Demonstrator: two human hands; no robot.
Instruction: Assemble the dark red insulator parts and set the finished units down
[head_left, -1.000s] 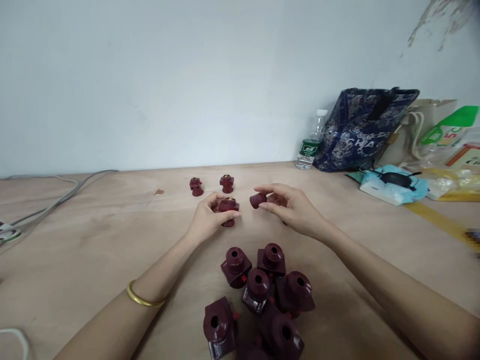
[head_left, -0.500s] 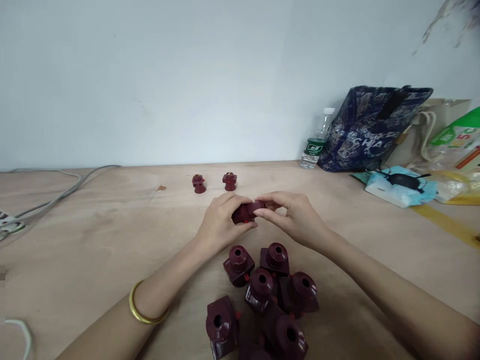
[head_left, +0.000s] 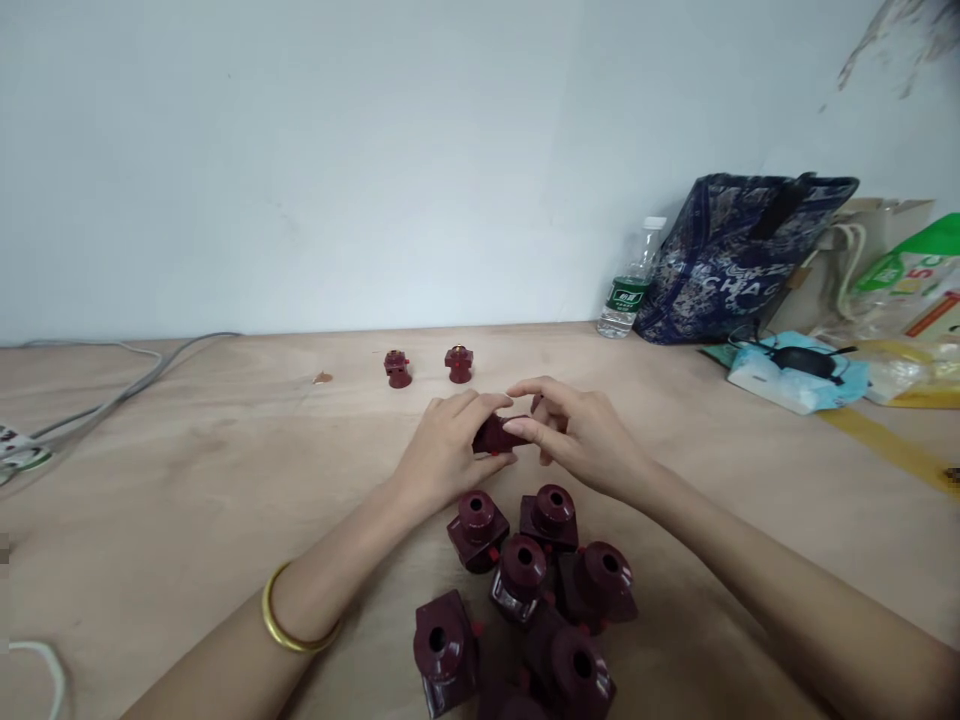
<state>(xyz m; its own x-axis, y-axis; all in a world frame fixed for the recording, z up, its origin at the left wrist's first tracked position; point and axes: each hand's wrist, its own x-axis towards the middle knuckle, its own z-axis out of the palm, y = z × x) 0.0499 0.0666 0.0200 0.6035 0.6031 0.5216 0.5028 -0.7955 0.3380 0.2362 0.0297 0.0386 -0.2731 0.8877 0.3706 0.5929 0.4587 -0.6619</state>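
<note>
Near the middle of the table, my left hand (head_left: 450,445) grips a dark red part (head_left: 493,436) between thumb and fingers. My right hand (head_left: 574,430) is closed at the part's right end, its thumb and fingers pressed against it; the fingers partly hide the part. Several similar dark red parts (head_left: 523,567) stand in a cluster in front of me, round ends with holes facing up. Two more, a left one (head_left: 397,369) and a right one (head_left: 459,364), stand apart behind my hands with their round ends down.
A water bottle (head_left: 627,285) and a dark blue bag (head_left: 731,265) stand against the wall at the right. Beside them lies a blue tissue pack (head_left: 799,375) with a black object on top. Grey cables (head_left: 142,380) run along the left.
The held part has turned and shifted slightly in my fingers. My right hand's fingers have curled and moved a little, while the standing parts stay where they were.
</note>
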